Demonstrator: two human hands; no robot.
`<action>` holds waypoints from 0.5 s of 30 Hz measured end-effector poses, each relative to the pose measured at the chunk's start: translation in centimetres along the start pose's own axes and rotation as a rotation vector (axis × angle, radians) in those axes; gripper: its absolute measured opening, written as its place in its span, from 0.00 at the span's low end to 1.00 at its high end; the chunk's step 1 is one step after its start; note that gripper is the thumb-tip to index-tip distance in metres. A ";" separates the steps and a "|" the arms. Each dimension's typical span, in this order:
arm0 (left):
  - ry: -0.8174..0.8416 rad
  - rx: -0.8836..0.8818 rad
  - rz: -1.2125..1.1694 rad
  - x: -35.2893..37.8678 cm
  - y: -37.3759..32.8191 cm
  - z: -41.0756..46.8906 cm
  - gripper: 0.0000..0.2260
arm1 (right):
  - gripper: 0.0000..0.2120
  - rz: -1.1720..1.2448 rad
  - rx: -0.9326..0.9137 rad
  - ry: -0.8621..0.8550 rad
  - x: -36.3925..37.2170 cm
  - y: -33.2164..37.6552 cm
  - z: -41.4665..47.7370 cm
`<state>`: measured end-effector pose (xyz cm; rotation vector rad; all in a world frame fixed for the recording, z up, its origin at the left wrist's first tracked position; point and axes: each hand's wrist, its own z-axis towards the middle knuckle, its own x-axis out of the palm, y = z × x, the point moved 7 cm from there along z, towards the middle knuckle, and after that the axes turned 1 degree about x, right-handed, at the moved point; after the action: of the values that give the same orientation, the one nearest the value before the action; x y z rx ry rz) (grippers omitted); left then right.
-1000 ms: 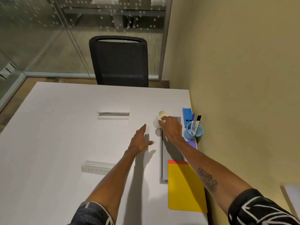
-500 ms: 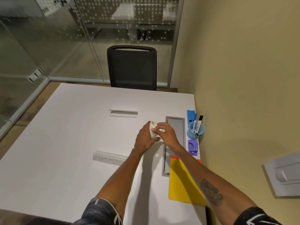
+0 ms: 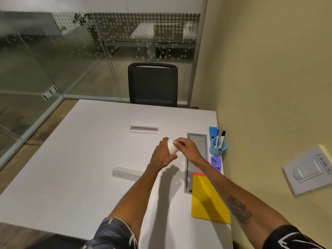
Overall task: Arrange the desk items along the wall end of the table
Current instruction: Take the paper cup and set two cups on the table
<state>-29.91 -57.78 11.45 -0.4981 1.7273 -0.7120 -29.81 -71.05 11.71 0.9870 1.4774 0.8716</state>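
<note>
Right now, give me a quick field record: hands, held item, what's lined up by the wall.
left hand: wrapped around the paper cup, held above the table
right hand: fingertips pinching the cup's rim
wall row, far to near: blue holder, blue pen cup with markers, purple stapler-like item, yellow folder
grey cable tray: beside that row, closed
name strips: two, mid-table

Office meeting room: white table (image 3: pixel 75 159) with a cable tray (image 3: pixel 196 159) near its wall edge, black mesh chair (image 3: pixel 152 85) at the far edge, dotted glass partitions (image 3: pixel 71 56), pen cup (image 3: pixel 218 148) along the wall edge.
</note>
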 end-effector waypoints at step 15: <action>0.020 0.062 0.053 -1.5 1.9 -7.2 0.33 | 0.11 -0.312 -0.047 -0.191 2.9 2.9 -7.2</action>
<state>-36.38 -53.97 12.43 -0.4022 1.7255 -0.7326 -36.76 -67.29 14.22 0.7561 1.3933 0.5686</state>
